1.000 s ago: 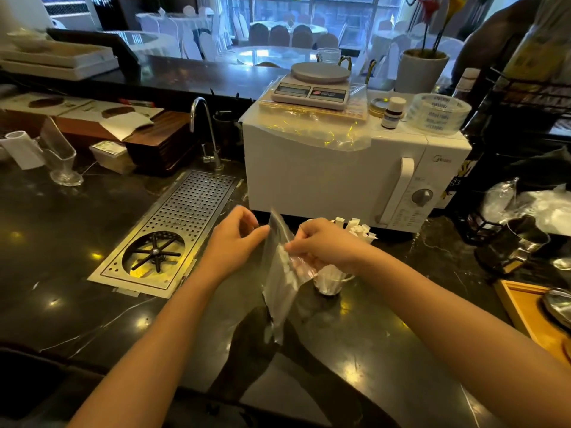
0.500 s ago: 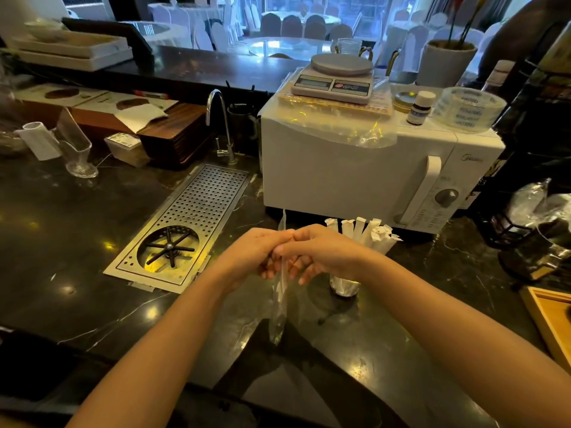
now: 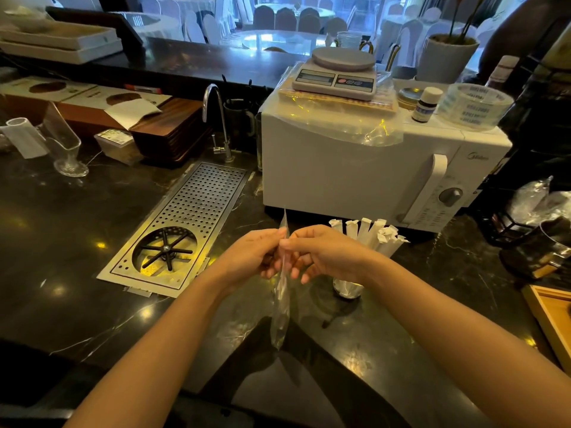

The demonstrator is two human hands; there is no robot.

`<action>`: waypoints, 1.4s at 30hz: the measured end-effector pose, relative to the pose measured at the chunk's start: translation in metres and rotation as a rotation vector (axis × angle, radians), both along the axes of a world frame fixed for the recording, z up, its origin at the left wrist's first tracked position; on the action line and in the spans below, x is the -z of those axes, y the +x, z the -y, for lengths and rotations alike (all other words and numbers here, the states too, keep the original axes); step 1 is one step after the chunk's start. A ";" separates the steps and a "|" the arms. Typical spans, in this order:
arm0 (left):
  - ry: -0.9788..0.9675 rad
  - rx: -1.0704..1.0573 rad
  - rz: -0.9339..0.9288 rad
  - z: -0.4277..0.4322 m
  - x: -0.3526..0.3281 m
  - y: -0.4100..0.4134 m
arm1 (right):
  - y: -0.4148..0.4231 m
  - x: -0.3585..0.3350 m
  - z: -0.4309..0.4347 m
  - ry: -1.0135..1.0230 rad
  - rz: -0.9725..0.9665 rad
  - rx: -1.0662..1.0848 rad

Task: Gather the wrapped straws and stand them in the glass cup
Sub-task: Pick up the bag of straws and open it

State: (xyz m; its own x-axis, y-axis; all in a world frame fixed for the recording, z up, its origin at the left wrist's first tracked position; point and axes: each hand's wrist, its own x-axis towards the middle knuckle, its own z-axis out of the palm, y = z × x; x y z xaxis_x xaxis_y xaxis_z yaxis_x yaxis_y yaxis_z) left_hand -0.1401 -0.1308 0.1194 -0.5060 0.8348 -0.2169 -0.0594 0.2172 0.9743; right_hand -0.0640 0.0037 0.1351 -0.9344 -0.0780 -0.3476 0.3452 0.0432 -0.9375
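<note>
Perforated metal drain tray (image 3: 185,223) set into dark marble counter (image 3: 61,242), far left of the hands. Left hand (image 3: 250,257) and right hand (image 3: 324,254) meet fingertip to fingertip above the counter, both pinching the top of a clear plastic bag (image 3: 281,307). Bag is flattened, hangs straight down between the hands, lower end near the counter surface; looks empty. Just right of and behind the right hand: wrapped straws (image 3: 370,233), white paper, standing upright and fanned in the glass cup (image 3: 347,288). Cup base shows under the right wrist, on the counter. Straws not touching either hand. White microwave (image 3: 355,174) directly behind the cup, scale (image 3: 336,75) on top.
</note>
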 end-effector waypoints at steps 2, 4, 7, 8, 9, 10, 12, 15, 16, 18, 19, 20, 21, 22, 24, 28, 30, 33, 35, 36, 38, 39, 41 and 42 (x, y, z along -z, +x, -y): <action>0.017 0.019 0.006 0.000 0.002 -0.002 | -0.001 0.001 -0.002 0.004 0.002 -0.002; 0.033 0.036 0.009 -0.001 0.002 -0.004 | -0.002 0.004 -0.004 0.020 0.001 -0.013; 0.049 0.072 0.025 -0.002 0.002 -0.006 | -0.002 0.004 -0.008 0.015 0.015 -0.033; 0.059 0.080 0.042 -0.002 0.002 -0.007 | -0.002 0.004 -0.010 0.001 0.018 -0.038; 0.070 0.084 0.063 -0.002 0.001 -0.007 | -0.001 0.005 -0.011 -0.016 0.015 -0.037; 0.084 0.083 0.084 -0.003 0.002 -0.007 | -0.001 0.006 -0.011 -0.037 0.008 -0.028; 0.119 0.059 0.125 -0.004 0.003 -0.006 | -0.001 0.013 -0.010 -0.108 -0.020 -0.007; 0.183 -0.026 0.201 -0.010 0.009 -0.002 | -0.002 0.026 -0.006 -0.233 -0.077 0.087; 0.200 -0.061 0.209 -0.012 0.012 0.000 | -0.002 0.031 -0.004 -0.265 -0.098 0.120; 0.216 -0.124 0.179 -0.015 0.017 0.003 | -0.002 0.036 -0.001 -0.360 -0.136 0.180; 0.217 -0.151 0.155 -0.016 0.019 0.003 | -0.002 0.038 0.001 -0.385 -0.153 0.208; 0.216 -0.176 0.134 -0.017 0.021 0.004 | -0.003 0.042 0.000 -0.398 -0.163 0.233; 0.216 -0.200 0.119 -0.017 0.022 0.004 | -0.004 0.045 0.001 -0.401 -0.166 0.258; 0.219 -0.220 0.107 -0.018 0.023 0.004 | -0.007 0.049 0.001 -0.399 -0.170 0.273; 0.230 -0.252 0.081 -0.018 0.023 0.006 | -0.011 0.054 0.006 -0.392 -0.185 0.300; 0.250 -0.308 0.063 -0.015 0.024 0.009 | -0.010 0.061 0.012 -0.413 -0.197 0.308; 0.269 -0.326 0.066 -0.014 0.025 0.010 | -0.010 0.061 0.013 -0.432 -0.205 0.321; 0.328 -0.347 0.114 -0.013 0.025 0.009 | -0.012 0.059 0.018 -0.439 -0.178 0.375; 0.336 -0.323 0.125 -0.010 0.026 0.005 | -0.008 0.051 0.020 -0.382 -0.192 0.380; 0.329 -0.308 0.114 -0.008 0.025 0.003 | -0.006 0.051 0.017 -0.348 -0.193 0.360; 0.291 -0.283 0.060 -0.001 0.020 -0.002 | -0.005 0.045 0.013 -0.268 -0.181 0.292; 0.257 -0.267 0.022 0.003 0.016 -0.005 | -0.004 0.040 0.011 -0.217 -0.179 0.269; 0.180 -0.238 -0.067 0.011 0.006 -0.011 | -0.003 0.033 0.005 -0.125 -0.164 0.250; 0.145 -0.235 -0.115 0.015 0.002 -0.015 | -0.003 0.027 0.002 -0.058 -0.159 0.236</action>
State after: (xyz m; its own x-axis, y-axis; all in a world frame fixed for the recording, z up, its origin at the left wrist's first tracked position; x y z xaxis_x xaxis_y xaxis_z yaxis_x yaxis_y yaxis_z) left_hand -0.1548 -0.1457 0.1177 -0.7033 0.7101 -0.0339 0.0214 0.0688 0.9974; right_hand -0.0667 0.0019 0.1079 -0.9714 0.1325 -0.1970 0.1882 -0.0762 -0.9792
